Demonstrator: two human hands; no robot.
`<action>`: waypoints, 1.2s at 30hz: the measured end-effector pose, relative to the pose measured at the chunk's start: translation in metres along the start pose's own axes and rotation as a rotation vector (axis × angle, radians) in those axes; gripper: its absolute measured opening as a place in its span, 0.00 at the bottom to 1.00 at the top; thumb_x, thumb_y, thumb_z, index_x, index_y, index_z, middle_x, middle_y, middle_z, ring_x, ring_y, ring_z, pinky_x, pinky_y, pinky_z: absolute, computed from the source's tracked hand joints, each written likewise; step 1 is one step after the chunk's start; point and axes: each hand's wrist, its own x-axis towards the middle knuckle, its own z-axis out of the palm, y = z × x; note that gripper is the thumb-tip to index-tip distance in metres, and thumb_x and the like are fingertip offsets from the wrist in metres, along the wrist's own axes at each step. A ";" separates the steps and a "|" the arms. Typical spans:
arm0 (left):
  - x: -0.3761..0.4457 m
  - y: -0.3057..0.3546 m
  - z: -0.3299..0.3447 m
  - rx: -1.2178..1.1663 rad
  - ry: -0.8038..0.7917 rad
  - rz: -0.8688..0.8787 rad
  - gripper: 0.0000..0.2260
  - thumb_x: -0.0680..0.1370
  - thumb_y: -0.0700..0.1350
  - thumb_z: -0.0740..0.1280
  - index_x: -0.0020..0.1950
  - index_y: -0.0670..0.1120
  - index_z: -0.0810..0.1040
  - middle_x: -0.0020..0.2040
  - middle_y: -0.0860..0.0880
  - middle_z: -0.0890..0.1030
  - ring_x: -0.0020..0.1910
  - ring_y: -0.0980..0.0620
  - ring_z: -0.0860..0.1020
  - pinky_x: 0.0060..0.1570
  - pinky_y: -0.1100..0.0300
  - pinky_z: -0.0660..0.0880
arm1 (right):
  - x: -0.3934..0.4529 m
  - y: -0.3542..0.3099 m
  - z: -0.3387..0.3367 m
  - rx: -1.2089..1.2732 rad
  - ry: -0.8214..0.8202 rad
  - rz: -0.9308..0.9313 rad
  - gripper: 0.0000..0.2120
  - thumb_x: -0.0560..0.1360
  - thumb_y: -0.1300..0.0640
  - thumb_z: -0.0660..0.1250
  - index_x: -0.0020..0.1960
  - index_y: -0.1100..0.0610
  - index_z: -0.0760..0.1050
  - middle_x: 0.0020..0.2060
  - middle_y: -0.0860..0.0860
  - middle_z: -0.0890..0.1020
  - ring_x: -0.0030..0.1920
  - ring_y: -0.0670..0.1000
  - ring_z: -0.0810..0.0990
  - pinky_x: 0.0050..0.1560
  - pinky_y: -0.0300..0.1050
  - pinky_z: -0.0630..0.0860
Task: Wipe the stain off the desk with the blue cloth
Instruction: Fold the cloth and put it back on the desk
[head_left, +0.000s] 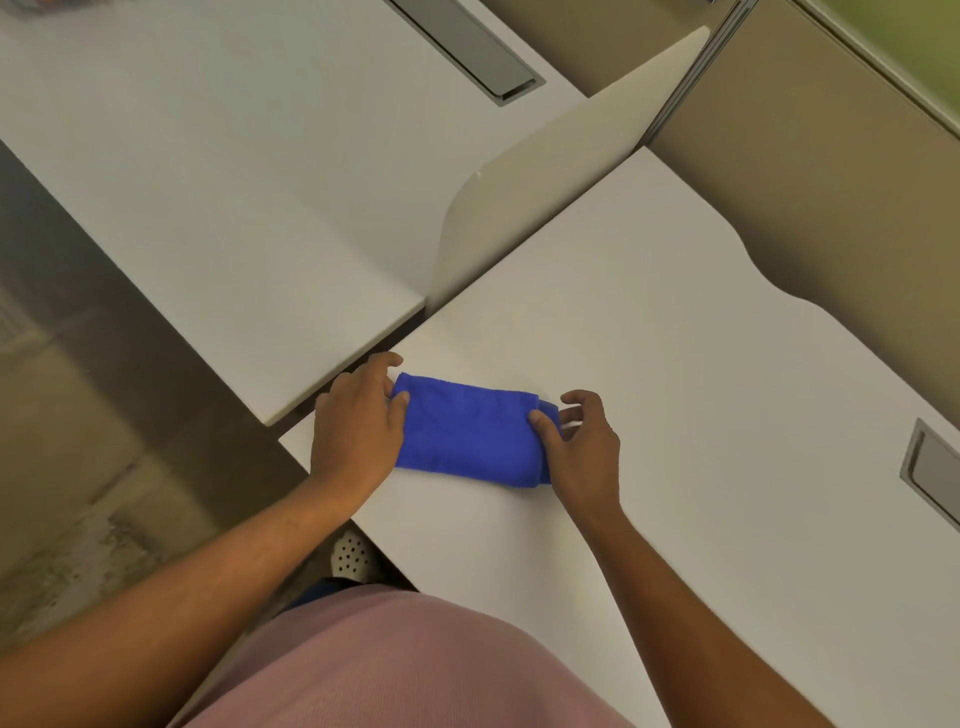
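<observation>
A folded blue cloth (467, 431) lies flat on the white desk (675, 364), near its left corner. My left hand (358, 421) grips the cloth's left end, thumb on top of the fabric. My right hand (582, 447) holds the right end, thumb pressed on the cloth and fingers curled just past its edge. A small white tag (567, 425) shows between my right fingers. I see no stain on the desk; the cloth and both hands hide the surface beneath them.
A white divider panel (545, 182) stands between this desk and a neighbouring white desk (234, 182) at the left. Grey cable slots sit at the right edge (932, 470) and at the top (467, 47). Floor lies to the left.
</observation>
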 end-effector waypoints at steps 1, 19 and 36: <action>-0.002 0.000 0.000 0.032 -0.006 0.013 0.16 0.85 0.44 0.68 0.73 0.47 0.75 0.54 0.48 0.83 0.56 0.43 0.81 0.62 0.39 0.77 | -0.005 0.000 0.001 -0.063 0.037 -0.075 0.18 0.81 0.49 0.72 0.67 0.53 0.73 0.56 0.48 0.81 0.55 0.51 0.80 0.55 0.44 0.78; -0.055 0.018 -0.005 -1.220 -0.512 -1.003 0.31 0.71 0.60 0.78 0.67 0.42 0.80 0.57 0.40 0.89 0.57 0.43 0.89 0.58 0.47 0.84 | -0.041 0.006 0.010 -0.492 -0.239 -0.685 0.22 0.79 0.63 0.70 0.73 0.57 0.78 0.71 0.54 0.81 0.74 0.61 0.77 0.79 0.66 0.65; -0.068 0.176 0.087 -1.136 -0.653 -0.632 0.14 0.82 0.46 0.72 0.67 0.49 0.81 0.60 0.47 0.89 0.58 0.44 0.88 0.53 0.52 0.87 | -0.139 0.092 -0.114 0.911 -0.295 0.721 0.39 0.73 0.23 0.61 0.61 0.58 0.81 0.46 0.57 0.89 0.41 0.55 0.86 0.39 0.46 0.79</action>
